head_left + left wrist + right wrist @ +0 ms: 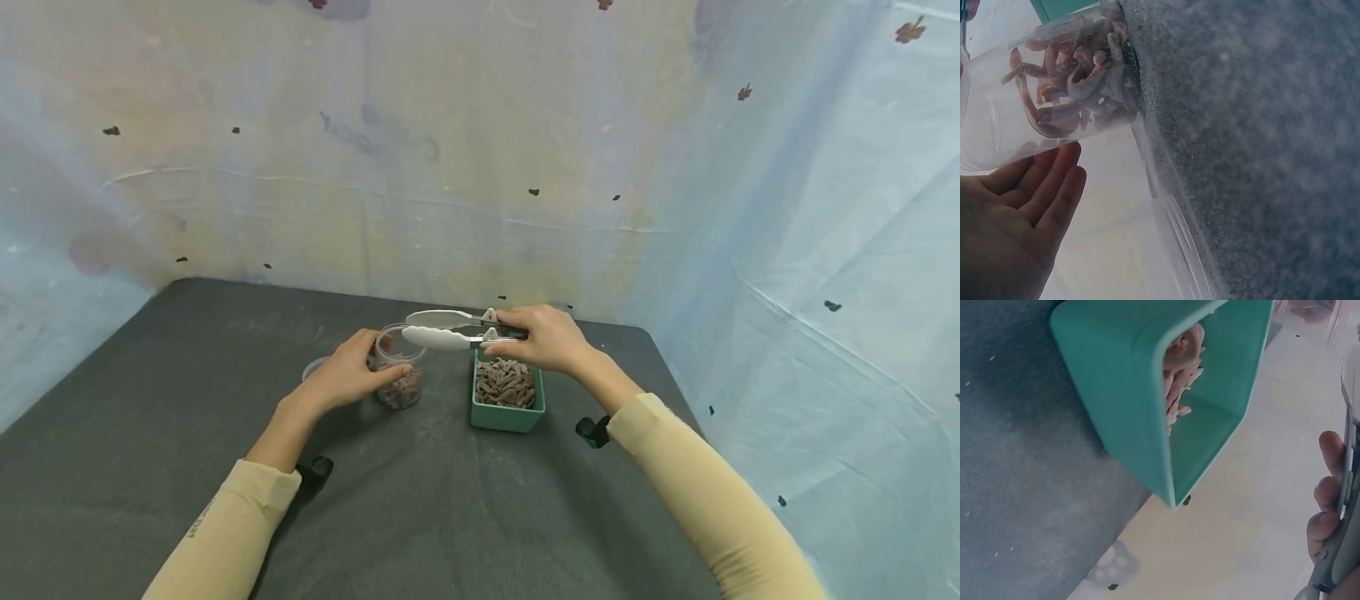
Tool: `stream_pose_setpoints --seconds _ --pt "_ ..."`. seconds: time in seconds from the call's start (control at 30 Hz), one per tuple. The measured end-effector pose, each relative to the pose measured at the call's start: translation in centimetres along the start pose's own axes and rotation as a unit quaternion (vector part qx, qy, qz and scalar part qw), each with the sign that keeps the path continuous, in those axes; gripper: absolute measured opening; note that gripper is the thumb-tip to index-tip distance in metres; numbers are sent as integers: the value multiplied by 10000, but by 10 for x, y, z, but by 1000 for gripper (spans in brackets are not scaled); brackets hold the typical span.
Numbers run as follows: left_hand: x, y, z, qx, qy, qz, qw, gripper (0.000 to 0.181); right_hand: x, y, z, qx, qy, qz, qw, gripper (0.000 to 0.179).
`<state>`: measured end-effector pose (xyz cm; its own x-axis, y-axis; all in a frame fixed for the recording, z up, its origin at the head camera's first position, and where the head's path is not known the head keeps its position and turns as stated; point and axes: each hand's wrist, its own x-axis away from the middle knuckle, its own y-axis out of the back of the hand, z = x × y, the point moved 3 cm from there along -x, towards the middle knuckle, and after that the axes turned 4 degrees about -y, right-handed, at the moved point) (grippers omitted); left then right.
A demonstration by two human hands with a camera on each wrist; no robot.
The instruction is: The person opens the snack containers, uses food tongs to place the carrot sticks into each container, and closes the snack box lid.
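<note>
My left hand [351,372] holds a clear plastic jar [997,112] standing on the dark table, thumb at the near side and fingers along the far side. Brownish, curled strips [1079,87] fill the jar's lower part. In my right hand [551,337] is a pair of tongs [442,337] with white tips, gripped by the handles. Its tips point left and, in the head view, overlap the jar's mouth, with a gap between them. Below the right hand stands a green square container [508,419] heaped with the same kind of strips [506,382].
A clear round lid or dish [313,367] lies left of the jar, partly behind the left hand. The dark table [420,517] has rounded far corners. Patterned plastic sheeting [465,150] hangs behind it and along the right side.
</note>
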<state>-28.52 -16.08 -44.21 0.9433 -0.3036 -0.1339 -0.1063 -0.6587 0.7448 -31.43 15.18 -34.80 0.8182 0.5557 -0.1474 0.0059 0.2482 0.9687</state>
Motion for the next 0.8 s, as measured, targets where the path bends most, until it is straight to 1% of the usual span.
stream_pose_setpoints --seconds 0.2,0.43,0.7,0.8 --pt "0 -1 1 47 -37 -24 10000 82 15 8 -10 34 -15 -114 9999 73" --pt "-1 -1 1 66 -20 -45 10000 84 37 17 -23 346 197 -342 9986 72" --pt "0 0 0 55 12 -42 10000 84 58 22 -42 569 20 -198 9982 76" --pt "0 0 0 62 -18 -21 10000 83 64 24 -50 697 11 -166 9974 78"
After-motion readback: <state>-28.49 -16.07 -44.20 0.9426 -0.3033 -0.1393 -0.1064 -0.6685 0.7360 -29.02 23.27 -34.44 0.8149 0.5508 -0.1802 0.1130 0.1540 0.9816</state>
